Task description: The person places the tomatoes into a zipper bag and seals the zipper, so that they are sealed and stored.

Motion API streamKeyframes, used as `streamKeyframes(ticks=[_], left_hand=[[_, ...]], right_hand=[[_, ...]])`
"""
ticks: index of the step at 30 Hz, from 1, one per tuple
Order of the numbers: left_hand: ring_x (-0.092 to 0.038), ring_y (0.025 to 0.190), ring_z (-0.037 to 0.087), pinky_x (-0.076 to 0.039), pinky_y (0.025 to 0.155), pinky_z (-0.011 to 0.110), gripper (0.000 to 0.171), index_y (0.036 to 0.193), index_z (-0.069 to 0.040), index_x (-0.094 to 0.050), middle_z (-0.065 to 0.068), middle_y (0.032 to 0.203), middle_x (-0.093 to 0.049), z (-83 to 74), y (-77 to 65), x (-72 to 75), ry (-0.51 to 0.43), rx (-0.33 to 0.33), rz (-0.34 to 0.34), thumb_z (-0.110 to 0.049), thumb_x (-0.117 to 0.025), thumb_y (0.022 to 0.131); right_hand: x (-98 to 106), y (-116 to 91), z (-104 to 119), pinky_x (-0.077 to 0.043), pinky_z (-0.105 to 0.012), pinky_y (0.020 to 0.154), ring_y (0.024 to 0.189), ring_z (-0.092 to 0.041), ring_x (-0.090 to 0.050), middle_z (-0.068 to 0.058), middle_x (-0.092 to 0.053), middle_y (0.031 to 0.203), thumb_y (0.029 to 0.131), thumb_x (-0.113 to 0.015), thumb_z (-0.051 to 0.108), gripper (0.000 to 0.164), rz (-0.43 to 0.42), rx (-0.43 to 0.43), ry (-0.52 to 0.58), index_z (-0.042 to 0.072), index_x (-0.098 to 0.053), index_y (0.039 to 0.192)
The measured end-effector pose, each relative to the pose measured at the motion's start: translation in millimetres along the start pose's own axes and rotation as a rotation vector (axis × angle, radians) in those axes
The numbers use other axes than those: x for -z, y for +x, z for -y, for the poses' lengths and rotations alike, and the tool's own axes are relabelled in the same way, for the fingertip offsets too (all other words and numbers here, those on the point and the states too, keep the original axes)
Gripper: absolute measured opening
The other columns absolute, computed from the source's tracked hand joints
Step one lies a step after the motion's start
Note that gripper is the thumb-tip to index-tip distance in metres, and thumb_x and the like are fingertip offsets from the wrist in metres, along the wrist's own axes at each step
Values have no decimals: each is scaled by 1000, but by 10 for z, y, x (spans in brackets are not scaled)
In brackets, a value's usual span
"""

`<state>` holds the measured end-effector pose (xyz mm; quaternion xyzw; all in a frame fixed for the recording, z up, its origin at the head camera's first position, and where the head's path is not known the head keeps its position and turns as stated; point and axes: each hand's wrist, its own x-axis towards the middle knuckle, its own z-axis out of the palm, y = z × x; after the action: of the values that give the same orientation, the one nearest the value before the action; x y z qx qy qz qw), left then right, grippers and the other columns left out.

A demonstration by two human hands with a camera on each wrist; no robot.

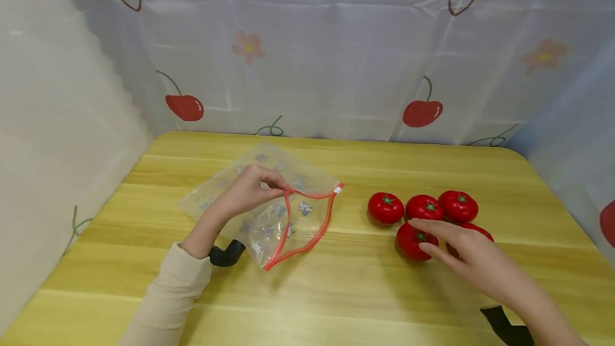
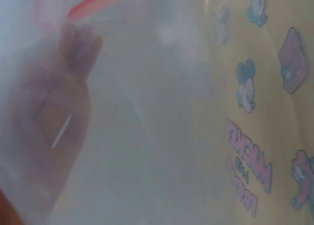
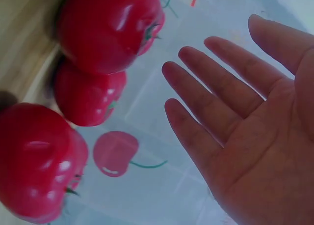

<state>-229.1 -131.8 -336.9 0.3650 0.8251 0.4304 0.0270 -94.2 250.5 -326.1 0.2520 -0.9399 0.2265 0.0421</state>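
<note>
A clear zip bag (image 1: 307,223) with red edging and small cartoon prints lies tilted on the left half of the table, its mouth gaping toward the right. My left hand (image 1: 252,188) pinches the red edge of that mouth between thumb and fingers. In the left wrist view, the hand (image 2: 59,107) shows hazily through the plastic. Several red tomatoes (image 1: 386,208) with green stems sit grouped at the right. Over the nearest tomato (image 1: 414,242) hovers my right hand (image 1: 466,250). Its fingers (image 3: 211,102) are spread and nearly straight in the right wrist view, with nothing held.
The wooden table (image 1: 317,298) ends at a pale curtain (image 1: 307,68) printed with cherries and flowers. A white slider (image 1: 338,189) sits at the bag's upper right corner. Black wrist mounts (image 1: 227,253) show beside both forearms.
</note>
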Motion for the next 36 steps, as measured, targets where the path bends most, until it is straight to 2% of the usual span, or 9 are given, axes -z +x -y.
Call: streamKeyframes(ticks=[2,7,11,14,18,22,28,32,36], left_hand=[[-61,74,13,-51,62,32,6,86,-1,-74,5,84,-69,9,-7,1,-3,14,3,1,-69,82],[-61,75,13,-51,63,34,6,87,-2,-74,3,84,-69,0,-31,26,-12,34,7,-2,-69,84],[-61,74,13,-51,62,36,6,87,-1,-74,3,83,-69,3,-51,34,-7,26,-3,-2,-69,84],[-61,74,13,-51,63,35,6,86,0,-74,3,83,-69,0,-40,38,0,7,2,-1,-69,83],[-62,73,12,-51,62,33,6,86,-2,-74,4,84,-69,-11,-17,44,8,-16,13,0,-69,83],[-62,73,12,-51,62,35,7,86,-2,-74,5,84,-69,-6,-11,50,11,-16,21,1,-69,83],[-62,72,11,-52,61,36,6,86,-1,-74,6,84,-69,-2,-19,60,15,-15,27,1,-69,83],[-62,72,12,-52,61,35,6,86,0,-74,5,84,-69,-6,-19,57,11,-14,30,1,-69,83],[-64,72,20,-52,61,34,5,86,-1,-74,4,83,-69,-5,-9,54,4,-22,36,0,-69,83]], right_hand=[[-5,-21,-69,-48,-25,63,77,-4,-54,3,-63,112,84,-71,18,41,-6,-41,21,12,-62,123],[-20,4,-197,-51,-35,70,91,-18,-58,-9,-61,119,85,-70,20,43,8,-127,63,7,-60,125],[-41,31,-249,-44,-27,59,72,-10,-50,-3,-63,101,86,-69,25,49,66,-184,96,5,-56,129],[-59,30,-277,-37,-24,52,59,-7,-41,5,-56,87,84,-70,26,51,93,-197,94,5,-56,129],[-71,26,-301,-39,-24,53,64,-9,-44,2,-60,96,80,-74,27,52,100,-194,66,6,-58,126],[-106,26,-322,-48,-28,64,83,-16,-55,-6,-62,112,72,-81,24,56,79,-128,7,5,-61,121],[-210,53,-340,-52,-32,68,90,-19,-61,-8,-63,112,65,-85,16,58,11,-9,-17,5,-63,118],[-255,61,-316,-53,-39,71,95,-26,-62,-8,-63,113,64,-85,13,58,-16,4,-4,6,-63,117],[-268,64,-280,-53,-39,72,95,-25,-62,-7,-62,113,63,-86,12,61,-24,-10,6,7,-62,118]])
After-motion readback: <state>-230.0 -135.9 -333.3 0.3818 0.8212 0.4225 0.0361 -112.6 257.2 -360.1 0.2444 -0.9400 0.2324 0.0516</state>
